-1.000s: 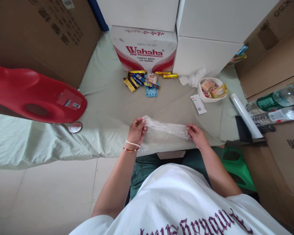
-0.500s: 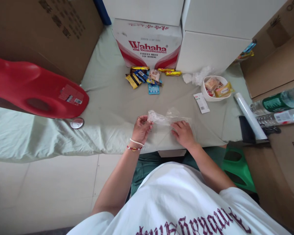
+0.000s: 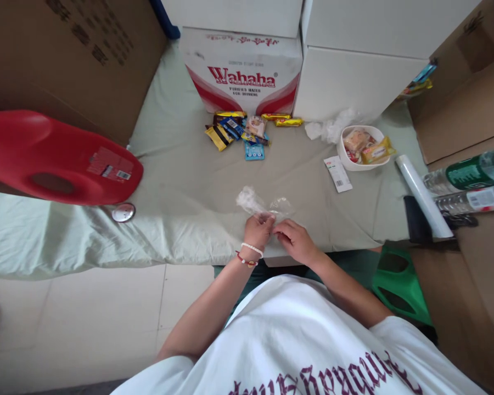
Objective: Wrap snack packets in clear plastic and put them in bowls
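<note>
A crumpled clear plastic bag [image 3: 249, 198] lies on the cloth-covered table in front of me. My left hand [image 3: 259, 230], with a white bead bracelet and a red one at the wrist, pinches the bag's near edge. Close beside it, almost touching, my right hand [image 3: 297, 241] has its fingers curled at the same edge of the plastic. The bag's bunched end spreads beyond my left fingers, and a thin loose part [image 3: 280, 205] lies to the right. What is between my right fingertips is partly hidden.
Wrapped snacks [image 3: 234, 131] lie before a Wahaha carton [image 3: 242, 71]. Right of them are a white bowl of snacks [image 3: 364, 165], a white packet [image 3: 338, 174], a plastic roll [image 3: 424, 196] and bottles [image 3: 469, 171]. A red jug [image 3: 66, 159] and round tin [image 3: 123, 212] are left.
My left hand has moved right and nearer to me, from the bunched end to the bag's near edge. My right hand has come left and curled beside it.
</note>
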Available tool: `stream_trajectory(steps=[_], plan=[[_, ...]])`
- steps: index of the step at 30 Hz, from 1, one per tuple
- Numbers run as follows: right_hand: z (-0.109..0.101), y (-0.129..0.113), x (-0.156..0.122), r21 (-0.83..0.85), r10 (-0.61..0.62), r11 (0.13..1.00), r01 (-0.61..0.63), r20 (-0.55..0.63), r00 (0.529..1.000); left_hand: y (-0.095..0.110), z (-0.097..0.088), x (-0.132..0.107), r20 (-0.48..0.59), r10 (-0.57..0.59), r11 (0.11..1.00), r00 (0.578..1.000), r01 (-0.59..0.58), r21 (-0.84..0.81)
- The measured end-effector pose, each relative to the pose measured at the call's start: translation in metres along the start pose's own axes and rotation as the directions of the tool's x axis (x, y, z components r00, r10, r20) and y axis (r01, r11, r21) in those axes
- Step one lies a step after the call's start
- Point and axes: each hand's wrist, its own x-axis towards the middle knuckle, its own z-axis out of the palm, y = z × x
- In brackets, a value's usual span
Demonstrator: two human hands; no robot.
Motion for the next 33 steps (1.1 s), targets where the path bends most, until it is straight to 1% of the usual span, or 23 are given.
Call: stream_trajectory(steps=[1, 2, 3, 4, 6, 7, 8, 9, 10, 11, 13, 14, 15, 17, 19, 21, 23, 25, 27, 29, 31, 33], plan=[[-0.005, -0.005, 0.000, 0.046, -0.012, 0.999, 0.012, 0.006, 1.000, 0.001, 0.001, 0.001, -0.006, 0.027, 0.999, 1.000, -0.027, -0.031], [-0.012, -0.009, 0.000, 0.073, -0.003, 0.997, 0.004, -0.014, 1.000, 0.003, 0.001, 0.001, 0.011, 0.040, 0.997, 0.999, -0.039, -0.064], [-0.020, -0.012, 0.002, 0.077, 0.030, 0.997, -0.025, -0.064, 0.998, 0.005, 0.000, 0.001, 0.051, 0.042, 0.995, 0.998, -0.037, -0.095], [-0.028, -0.013, 0.004, 0.062, 0.072, 0.996, -0.064, -0.139, 0.988, 0.007, -0.001, 0.000, 0.106, 0.037, 0.993, 0.994, -0.024, -0.117], [-0.045, -0.009, 0.013, 0.012, 0.135, 0.990, -0.138, -0.301, 0.944, 0.013, -0.003, -0.004, 0.200, 0.024, 0.989, 0.980, 0.006, -0.146], [-0.052, -0.005, 0.018, 0.001, 0.151, 0.987, -0.160, -0.345, 0.926, 0.015, -0.004, -0.007, 0.229, 0.013, 0.987, 0.973, 0.025, -0.160], [-0.057, 0.000, 0.023, 0.014, 0.166, 0.985, -0.171, -0.342, 0.925, 0.017, -0.003, -0.009, 0.249, -0.001, 0.984, 0.968, 0.046, -0.175], [-0.059, 0.006, 0.028, 0.054, 0.190, 0.982, -0.182, -0.291, 0.938, 0.019, -0.003, -0.012, 0.264, -0.013, 0.979, 0.964, 0.066, -0.193], [-0.060, 0.011, 0.032, 0.113, 0.225, 0.972, -0.206, -0.204, 0.953, 0.021, -0.002, -0.014, 0.277, -0.022, 0.973, 0.961, 0.085, -0.217], [-0.059, 0.017, 0.034, 0.174, 0.271, 0.952, -0.251, -0.106, 0.957, 0.023, -0.001, -0.016, 0.292, -0.029, 0.964, 0.956, 0.104, -0.246], [-0.055, 0.024, 0.036, 0.259, 0.368, 0.893, -0.368, 0.048, 0.928, 0.024, -0.001, -0.017, 0.336, -0.037, 0.937, 0.941, 0.149, -0.315], [-0.053, 0.026, 0.034, 0.289, 0.408, 0.863, -0.414, 0.083, 0.909, 0.025, -0.002, -0.017, 0.365, -0.039, 0.920, 0.930, 0.176, -0.350], [-0.052, 0.027, 0.033, 0.318, 0.438, 0.838, -0.443, 0.089, 0.894, 0.025, -0.004, -0.017, 0.399, -0.042, 0.902, 0.916, 0.207, -0.380], [-0.050, 0.027, 0.028, 0.383, 0.468, 0.803, -0.457, 0.069, 0.881, 0.022, -0.009, -0.015, 0.469, -0.054, 0.873, 0.881, 0.270, -0.407], [-0.048, 0.026, 0.025, 0.448, 0.484, 0.770, -0.453, 0.051, 0.873, 0.017, -0.014, -0.012, 0.496, -0.074, 0.865, 0.865, 0.303, -0.399], [-0.047, 0.024, 0.023, 0.502, 0.497, 0.736, -0.454, 0.055, 0.866, 0.011, -0.017, -0.009, 0.465, -0.097, 0.868, 0.880, 0.303, -0.393], [-0.046, 0.022, 0.022, 0.543, 0.496, 0.709, -0.450, 0.070, 0.866, 0.006, -0.017, -0.008, 0.401, -0.105, 0.871, 0.910, 0.279, -0.405], [-0.045, 0.021, 0.022, 0.568, 0.490, 0.697, -0.437, 0.069, 0.869, 0.005, -0.016, -0.006, 0.339, -0.086, 0.876, 0.937, 0.233, -0.422], [-0.045, 0.019, 0.023, 0.595, 0.494, 0.684, -0.422, 0.047, 0.868, 0.007, -0.017, -0.006, 0.301, -0.036, 0.879, 0.953, 0.173, -0.445], [-0.047, 0.019, 0.023, 0.625, 0.516, 0.660, -0.416, 0.025, 0.856, 0.013, -0.019, -0.007, 0.307, 0.015, 0.865, 0.952, 0.142, -0.482], [-0.050, 0.020, 0.022, 0.648, 0.545, 0.634, -0.423, 0.014, 0.838, 0.020, -0.024, -0.009, 0.351, 0.029, 0.839, 0.936, 0.168, -0.518], [-0.052, 0.023, 0.019, 0.669, 0.582, 0.599, -0.439, 0.012, 0.813, 0.025, -0.029, -0.009, 0.387, 0.012, 0.818, 0.922, 0.214, -0.534]])
